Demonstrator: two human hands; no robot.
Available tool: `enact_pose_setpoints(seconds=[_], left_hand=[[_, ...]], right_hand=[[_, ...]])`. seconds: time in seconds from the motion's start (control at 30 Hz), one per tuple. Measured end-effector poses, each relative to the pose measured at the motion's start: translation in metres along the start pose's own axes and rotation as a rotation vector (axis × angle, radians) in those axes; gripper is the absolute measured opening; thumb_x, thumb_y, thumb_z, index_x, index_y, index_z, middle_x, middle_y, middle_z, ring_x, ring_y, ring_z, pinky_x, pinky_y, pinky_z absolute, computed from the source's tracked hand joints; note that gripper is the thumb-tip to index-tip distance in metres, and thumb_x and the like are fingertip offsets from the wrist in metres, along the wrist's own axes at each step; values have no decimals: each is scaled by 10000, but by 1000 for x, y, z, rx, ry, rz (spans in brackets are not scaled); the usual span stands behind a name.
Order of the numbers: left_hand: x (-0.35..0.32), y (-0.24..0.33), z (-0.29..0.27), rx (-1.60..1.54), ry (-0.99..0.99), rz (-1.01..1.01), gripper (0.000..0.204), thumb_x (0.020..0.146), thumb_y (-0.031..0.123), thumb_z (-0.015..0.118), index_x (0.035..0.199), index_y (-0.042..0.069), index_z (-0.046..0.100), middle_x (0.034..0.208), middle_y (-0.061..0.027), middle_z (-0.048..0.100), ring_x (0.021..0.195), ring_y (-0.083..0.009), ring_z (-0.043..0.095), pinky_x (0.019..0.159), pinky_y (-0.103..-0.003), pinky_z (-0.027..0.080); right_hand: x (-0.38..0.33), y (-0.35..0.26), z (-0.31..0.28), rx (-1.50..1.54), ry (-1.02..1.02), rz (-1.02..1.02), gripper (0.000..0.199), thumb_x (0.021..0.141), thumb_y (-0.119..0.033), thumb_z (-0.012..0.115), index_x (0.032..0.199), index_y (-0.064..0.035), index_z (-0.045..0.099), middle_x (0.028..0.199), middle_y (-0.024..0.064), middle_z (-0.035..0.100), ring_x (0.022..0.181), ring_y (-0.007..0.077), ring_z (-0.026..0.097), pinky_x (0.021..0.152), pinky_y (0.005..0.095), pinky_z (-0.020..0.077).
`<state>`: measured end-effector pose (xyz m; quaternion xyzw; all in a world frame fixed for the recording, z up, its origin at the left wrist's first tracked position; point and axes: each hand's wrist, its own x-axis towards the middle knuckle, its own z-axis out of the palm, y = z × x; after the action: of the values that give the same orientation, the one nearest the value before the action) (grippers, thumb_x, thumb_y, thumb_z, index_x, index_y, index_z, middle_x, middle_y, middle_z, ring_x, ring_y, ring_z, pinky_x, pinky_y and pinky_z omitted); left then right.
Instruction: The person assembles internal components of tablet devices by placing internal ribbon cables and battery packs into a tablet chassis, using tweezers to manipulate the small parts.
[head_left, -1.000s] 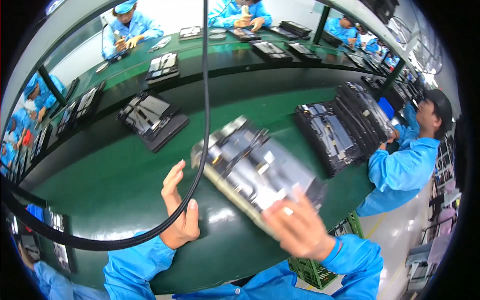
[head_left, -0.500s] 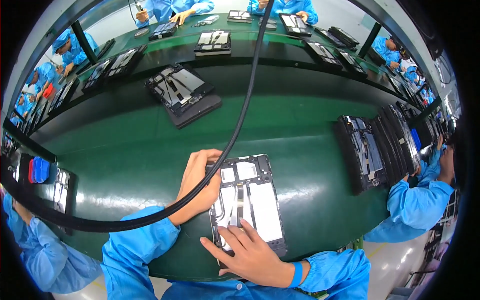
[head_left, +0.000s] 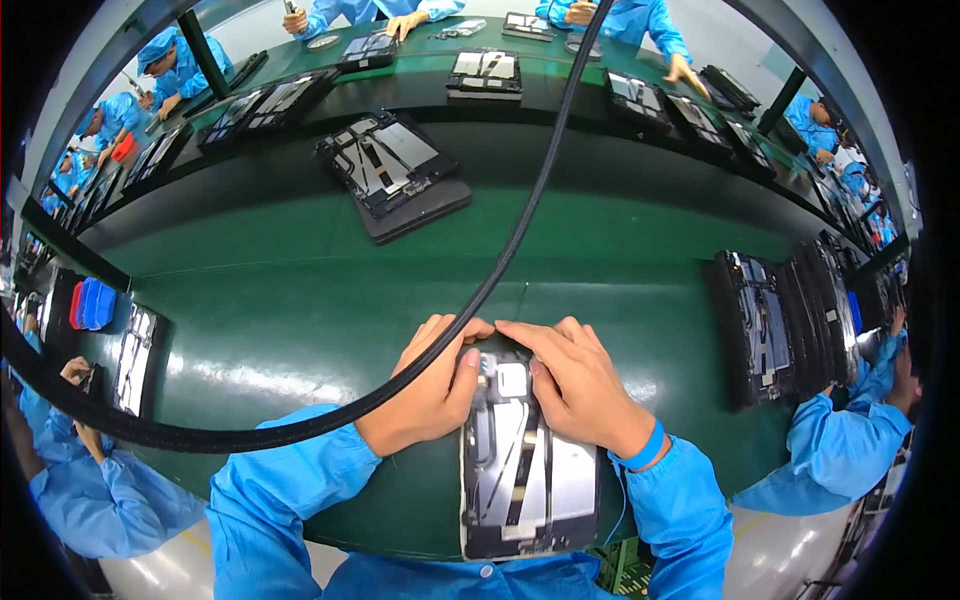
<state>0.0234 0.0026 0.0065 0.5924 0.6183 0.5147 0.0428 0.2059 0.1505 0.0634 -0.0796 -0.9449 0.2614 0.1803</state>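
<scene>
An opened tablet lies at the near edge of the green table, its inside facing up with white panels, dark strips and a black frame. At its far left corner my left hand grips the edge, thumb on top and fingers curled over the far side. My right hand holds the far right corner in the same way, its thumb on the inner parts. The two index fingers nearly meet beyond the far edge. A blue band with a thin cord circles my right wrist. Both hands cover the tablet's far corners.
A black cable hangs in a loop across the view, in front of my left hand. Farther off, another opened tablet rests on a dark slab. Opened tablets stand stacked at right. Co-workers sit around a raised shelf.
My right hand has gone from the tablet's near left part to its far right corner. The tablet now lies nearer me and straighter. The view has shifted a little.
</scene>
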Motion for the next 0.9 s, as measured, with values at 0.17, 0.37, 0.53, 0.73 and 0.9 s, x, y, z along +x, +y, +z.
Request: enact_pose_setpoints(seconds=[0.17,0.37,0.53,0.73,0.9], left_hand=[[-20,-1,-16,73,-95,270,205,771,-31,683,945,31,772,1013,-94,762,948,-331,698,901,-473,613],[-27,-6,-21,163,-206,695,203,715,86,747,896,15,804,1004,-96,811,892,-261,762,870,-409,665],[-19,-4,-22,194,-263,812,157,794,77,732,897,-23,794,1045,-146,816,942,-264,781,931,-407,681],[-13,-3,-16,225,-302,895,167,752,110,735,819,-42,751,1006,-207,795,949,-307,773,994,-422,657],[-12,-4,-9,246,-314,917,180,763,103,739,847,-54,768,1020,-214,800,956,-310,778,993,-424,656]], right_hand=[[-17,21,0,-29,33,-5,248,973,-45,729,1216,-47,782,1077,101,720,956,315,610,871,433,509],[-24,32,1,48,186,-29,217,881,78,816,1076,-15,804,973,98,650,870,300,608,724,413,519],[-31,37,-3,-19,185,-100,324,790,147,803,1072,-11,796,951,103,616,872,304,598,711,406,520],[-35,45,-5,-40,161,-127,397,704,167,789,1061,-6,786,929,104,594,873,310,594,703,410,519],[-39,51,-7,-42,134,-120,386,707,159,787,1051,-14,783,922,102,597,876,311,590,736,416,507]])
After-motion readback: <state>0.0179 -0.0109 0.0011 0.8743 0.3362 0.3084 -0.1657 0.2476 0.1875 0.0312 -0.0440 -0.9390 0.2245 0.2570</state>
